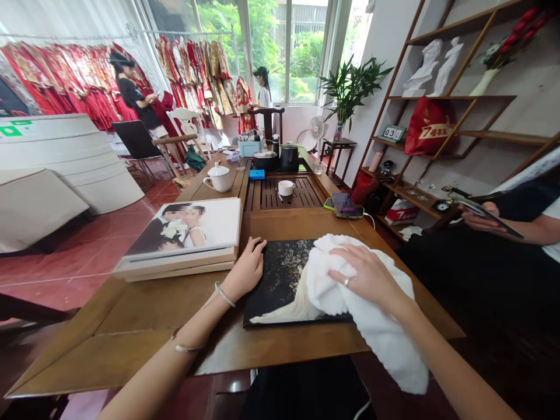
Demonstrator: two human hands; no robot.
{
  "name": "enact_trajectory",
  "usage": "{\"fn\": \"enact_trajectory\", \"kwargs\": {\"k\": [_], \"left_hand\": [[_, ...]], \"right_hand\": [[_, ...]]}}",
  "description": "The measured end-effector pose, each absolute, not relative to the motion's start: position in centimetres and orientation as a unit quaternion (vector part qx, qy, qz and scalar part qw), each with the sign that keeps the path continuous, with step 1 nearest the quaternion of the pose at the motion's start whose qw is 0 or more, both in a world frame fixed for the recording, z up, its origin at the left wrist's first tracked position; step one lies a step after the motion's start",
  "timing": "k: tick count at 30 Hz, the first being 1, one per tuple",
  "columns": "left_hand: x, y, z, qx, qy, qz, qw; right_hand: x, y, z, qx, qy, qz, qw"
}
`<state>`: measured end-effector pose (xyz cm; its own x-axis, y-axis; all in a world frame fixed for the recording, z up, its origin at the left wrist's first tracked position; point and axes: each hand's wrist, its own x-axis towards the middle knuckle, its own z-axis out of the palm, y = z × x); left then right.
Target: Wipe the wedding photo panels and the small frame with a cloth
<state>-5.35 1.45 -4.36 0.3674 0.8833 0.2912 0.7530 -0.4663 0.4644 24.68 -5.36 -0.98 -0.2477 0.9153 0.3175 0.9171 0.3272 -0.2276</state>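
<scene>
A dark photo panel point(280, 274), printed with a pale dress, lies flat on the wooden table in front of me. Against its left edge rests my left hand point(250, 265), fingers stretched out, with the fingertips near the top left corner. My right hand point(365, 277) is closed on a bunched white towel point(336, 274) and presses it onto the panel. The towel hides the panel's right part, and one end of it hangs over the table's front edge. To the left of my left hand, framed wedding photos point(214, 227) lie in a stack.
A lidded white teapot point(219, 178) stands behind the stack. Beyond the panel are a slatted tea tray point(265, 195), a small white cup point(286, 188) and a phone point(347, 205) on a cable. A person's hand point(481, 219) holds a phone at right. Two people stand near the garment racks.
</scene>
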Motion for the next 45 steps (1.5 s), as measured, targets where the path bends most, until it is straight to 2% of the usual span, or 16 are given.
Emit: {"fn": "enact_trajectory", "kwargs": {"k": [10, 19, 24, 31, 36, 40, 45], "left_hand": [[-5.7, 1.9, -5.3, 0.820, 0.495, 0.265, 0.111], [-5.7, 1.8, -4.9, 0.825, 0.491, 0.255, 0.117], [-5.6, 1.7, -4.7, 0.823, 0.494, 0.249, 0.129], [-5.4, 1.7, -4.7, 0.819, 0.497, 0.256, 0.128], [-5.4, 1.7, -4.9, 0.818, 0.497, 0.262, 0.123], [-5.3, 1.6, -4.8, 0.816, 0.503, 0.256, 0.126], [-5.2, 1.5, -4.7, 0.815, 0.503, 0.257, 0.128]], "right_hand": [[20.2, -1.2, -0.2, -0.569, -0.806, -0.001, 0.166], [19.6, -7.4, 0.1, -0.402, -0.894, 0.070, 0.183], [22.1, -8.0, -0.4, -0.455, -0.867, 0.052, 0.195], [25.0, -3.9, -1.5, -0.571, -0.788, 0.009, 0.229], [24.0, -0.9, -1.3, -0.599, -0.774, -0.013, 0.206], [22.2, -0.2, -0.8, -0.580, -0.793, -0.009, 0.185], [20.2, -2.8, -0.3, -0.462, -0.867, 0.030, 0.184]]}}
